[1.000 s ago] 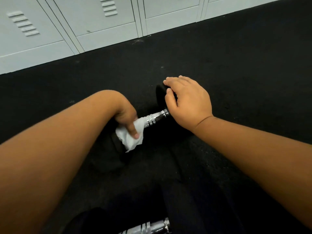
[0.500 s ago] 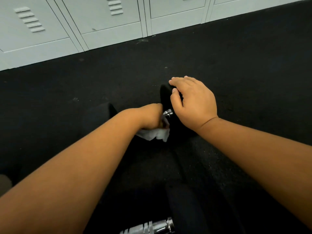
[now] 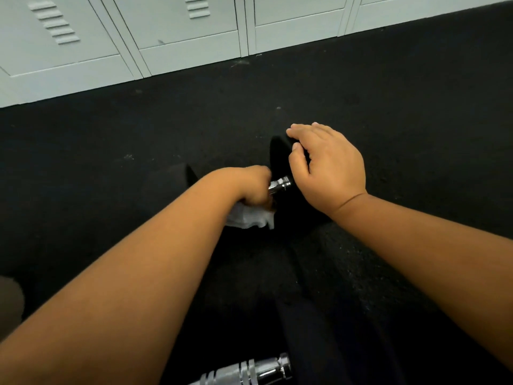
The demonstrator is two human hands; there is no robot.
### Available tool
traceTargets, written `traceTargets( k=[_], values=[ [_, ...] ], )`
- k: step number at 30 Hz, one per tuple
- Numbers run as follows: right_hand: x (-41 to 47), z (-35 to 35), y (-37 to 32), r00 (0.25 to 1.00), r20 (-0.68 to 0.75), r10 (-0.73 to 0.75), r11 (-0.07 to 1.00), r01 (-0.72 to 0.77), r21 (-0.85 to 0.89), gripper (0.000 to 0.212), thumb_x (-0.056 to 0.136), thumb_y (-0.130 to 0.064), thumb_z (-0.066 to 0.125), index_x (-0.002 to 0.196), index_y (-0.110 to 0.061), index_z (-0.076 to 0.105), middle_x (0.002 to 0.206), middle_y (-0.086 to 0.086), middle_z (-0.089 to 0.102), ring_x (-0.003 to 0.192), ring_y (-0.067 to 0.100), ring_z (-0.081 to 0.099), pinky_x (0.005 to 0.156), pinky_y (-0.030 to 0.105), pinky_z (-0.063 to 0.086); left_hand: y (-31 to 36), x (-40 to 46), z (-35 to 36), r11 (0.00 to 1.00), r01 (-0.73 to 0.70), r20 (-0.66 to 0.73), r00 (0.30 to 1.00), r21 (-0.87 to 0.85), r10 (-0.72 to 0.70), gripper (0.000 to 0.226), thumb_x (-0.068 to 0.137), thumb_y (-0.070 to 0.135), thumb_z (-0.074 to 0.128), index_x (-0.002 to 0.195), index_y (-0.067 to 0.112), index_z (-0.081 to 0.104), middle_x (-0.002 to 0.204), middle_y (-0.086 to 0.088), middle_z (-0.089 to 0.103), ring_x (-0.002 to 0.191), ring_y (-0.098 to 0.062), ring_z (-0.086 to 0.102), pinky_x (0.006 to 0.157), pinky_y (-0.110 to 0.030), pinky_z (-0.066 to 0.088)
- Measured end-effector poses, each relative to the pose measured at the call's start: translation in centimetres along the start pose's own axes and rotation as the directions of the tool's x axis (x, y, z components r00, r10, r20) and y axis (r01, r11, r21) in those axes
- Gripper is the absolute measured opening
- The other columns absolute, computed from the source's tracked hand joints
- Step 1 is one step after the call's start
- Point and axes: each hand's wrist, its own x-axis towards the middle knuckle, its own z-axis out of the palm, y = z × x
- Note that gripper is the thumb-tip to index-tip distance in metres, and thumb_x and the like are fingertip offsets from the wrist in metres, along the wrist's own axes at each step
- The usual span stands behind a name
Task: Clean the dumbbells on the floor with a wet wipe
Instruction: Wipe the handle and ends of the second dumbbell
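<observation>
Black-headed dumbbell with chrome handle lies on the black rubber floor. Right hand, fingers loosely spread, steadies the far head against rolling; left hand grips the white wet wipe around the handle to scrub.

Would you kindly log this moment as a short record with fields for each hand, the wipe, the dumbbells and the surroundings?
left hand: left hand grips the wet wipe around the chrome handle of the far dumbbell
right hand: right hand rests, fingers relaxed, on that dumbbell's black right head
wipe: white, crumpled, hanging below the left hand
second dumbbell: chrome handle at the bottom edge, untouched
floor: black rubber floor
background: pale lockers along the far wall
</observation>
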Motion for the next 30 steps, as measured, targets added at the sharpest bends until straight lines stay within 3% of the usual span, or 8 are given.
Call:
traceTargets(
  k=[3,5,10,15,22,25,28,30],
  values=[
    [-0.1,-0.1,0.0,1.0,-0.01,-0.007,1.0,0.007,-0.003,0.046,0.091,-0.033,0.034,0.124,-0.02,0.063,0.13,-0.003,0.062,0.13,0.022,0.049,0.108,0.037,0.039,0.4,1.1,1.1,0.984,-0.058,-0.091,0.995,-0.171,0.043,0.03,0.074,0.032,0.066,0.098,0.018,0.057,0.097,-0.002,0.063,0.086,-0.02,0.06,0.087,-0.04,0.051],
    [-0.1,-0.1,0.0,1.0,-0.017,-0.007,1.0,0.007,0.002,0.045,0.092,-0.032,0.035,0.124,-0.019,0.064,0.13,-0.003,0.063,0.129,0.022,0.05,0.108,0.036,0.039,0.5,0.5,1.2,0.979,-0.066,-0.129,0.991,-0.191,0.042,0.025,0.078,0.037,0.061,0.094,0.02,0.056,0.09,0.003,0.061,0.085,-0.016,0.058,0.085,-0.034,0.05],
    [-0.1,-0.3,-0.1,0.999,-0.035,-0.02,1.0,0.02,0.0,0.042,0.091,-0.029,0.038,0.121,-0.016,0.066,0.125,0.0,0.066,0.124,0.023,0.055,0.108,0.032,0.037,-0.2,-1.7,-0.3,0.991,0.028,0.167,0.986,-0.134,-0.005,0.025,0.099,0.038,0.045,0.088,0.017,0.054,0.094,-0.004,0.057,0.083,-0.019,0.052,0.079,-0.03,0.041],
    [-0.4,-0.3,-0.1,1.0,-0.021,-0.01,1.0,0.011,0.012,0.041,0.092,-0.029,0.04,0.123,-0.016,0.064,0.127,0.0,0.065,0.127,0.024,0.052,0.108,0.035,0.039,-1.0,-2.8,-1.1,0.998,0.028,0.205,0.979,-0.06,-0.015,0.048,0.095,0.058,0.037,0.11,0.017,0.057,0.106,-0.006,0.06,0.096,-0.02,0.055,0.084,-0.031,0.036],
    [-0.6,-0.3,0.1,1.0,-0.007,-0.003,1.0,0.003,0.023,0.043,0.093,-0.031,0.037,0.125,-0.019,0.063,0.129,-0.002,0.063,0.13,0.022,0.049,0.108,0.036,0.039,0.5,-1.9,0.1,0.969,0.124,-0.085,0.986,-0.213,-0.145,0.06,0.101,0.046,0.028,0.124,-0.003,0.053,0.126,-0.022,0.056,0.115,-0.035,0.053,0.092,-0.038,0.039],
    [-0.5,-0.4,0.1,1.0,-0.002,-0.013,1.0,0.013,0.012,0.043,0.093,-0.031,0.037,0.125,-0.018,0.063,0.129,-0.001,0.063,0.129,0.021,0.05,0.11,0.033,0.036,0.2,-2.1,0.9,0.95,0.136,-0.298,0.929,-0.28,-0.221,0.059,0.092,0.054,0.045,0.126,0.006,0.045,0.126,-0.015,0.053,0.113,-0.032,0.052,0.09,-0.04,0.042],
    [-0.4,-0.4,-0.1,1.0,0.004,-0.008,1.0,0.008,0.001,0.046,0.092,-0.033,0.034,0.126,-0.019,0.063,0.13,-0.002,0.063,0.129,0.021,0.05,0.11,0.036,0.038,0.3,-2.8,1.7,0.985,0.123,-0.585,0.793,-0.118,-0.169,0.046,0.089,0.057,0.051,0.107,0.014,0.05,0.11,-0.007,0.054,0.103,-0.028,0.053,0.081,-0.042,0.046],
    [-0.3,-0.3,-0.1,1.0,0.013,0.0,1.0,0.0,-0.001,0.047,0.092,-0.035,0.033,0.126,-0.02,0.062,0.13,-0.003,0.062,0.13,0.021,0.049,0.109,0.038,0.038,1.3,-3.1,2.9,0.992,0.092,-0.57,0.812,-0.082,-0.122,0.032,0.097,0.046,0.043,0.096,0.014,0.051,0.101,-0.009,0.059,0.094,-0.03,0.058,0.074,-0.042,0.046]
  ],
)
